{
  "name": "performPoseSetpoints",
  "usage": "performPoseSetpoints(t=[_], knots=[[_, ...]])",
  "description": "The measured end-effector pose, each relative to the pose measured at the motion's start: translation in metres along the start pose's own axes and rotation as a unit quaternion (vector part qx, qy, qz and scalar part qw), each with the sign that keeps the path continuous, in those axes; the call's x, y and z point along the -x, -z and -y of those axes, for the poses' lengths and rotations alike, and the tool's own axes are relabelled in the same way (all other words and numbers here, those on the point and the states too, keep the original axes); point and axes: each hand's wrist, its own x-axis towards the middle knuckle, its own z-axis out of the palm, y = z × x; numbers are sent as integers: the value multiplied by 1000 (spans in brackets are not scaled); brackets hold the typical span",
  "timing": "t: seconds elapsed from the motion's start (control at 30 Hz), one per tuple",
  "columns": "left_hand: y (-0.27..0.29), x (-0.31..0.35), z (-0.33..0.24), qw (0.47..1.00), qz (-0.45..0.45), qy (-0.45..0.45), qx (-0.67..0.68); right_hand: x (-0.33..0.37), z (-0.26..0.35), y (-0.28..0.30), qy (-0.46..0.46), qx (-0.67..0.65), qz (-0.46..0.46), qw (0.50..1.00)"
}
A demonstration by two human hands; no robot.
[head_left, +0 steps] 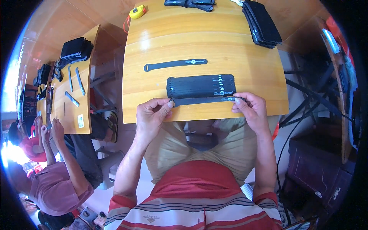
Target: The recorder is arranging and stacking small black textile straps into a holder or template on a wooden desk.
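Between my two hands a black strap (203, 101) is stretched level along the near edge of the wooden table. My left hand (153, 115) pinches its left end between thumb and fingers. At its right end, which bears pale print, my right hand (251, 109) grips it the same way. Just beyond lies a neat row of overlapping black straps (191, 85), their printed ends to the right. Farther off, a single black strap (174, 64) with a loop at its left end rests alone on the wood.
A yellow tape measure (137, 12) sits at the table's far left corner. Stacked black straps (262, 25) lie at the far right, and more black straps (191, 4) at the far edge. On the left, co-workers sit at another wooden table (82, 103) with straps.
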Motion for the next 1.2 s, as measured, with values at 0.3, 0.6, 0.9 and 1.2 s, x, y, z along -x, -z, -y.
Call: performPoseSetpoints(t=[0.3, 0.6, 0.9, 1.2], knots=[[0, -15, 1, 999, -5, 7, -53, -6, 7, -12, 17, 28, -61, 998], [4, -22, -1, 994, 11, 22, -109, -6, 3, -17, -4, 40, -131, 991], [9, -26, -4, 993, 35, 40, -109, -8, 5, -13, 38, 83, -102, 991], [13, -29, -6, 989, 61, 56, -119, -9, 1, -18, 23, 68, -140, 988]])
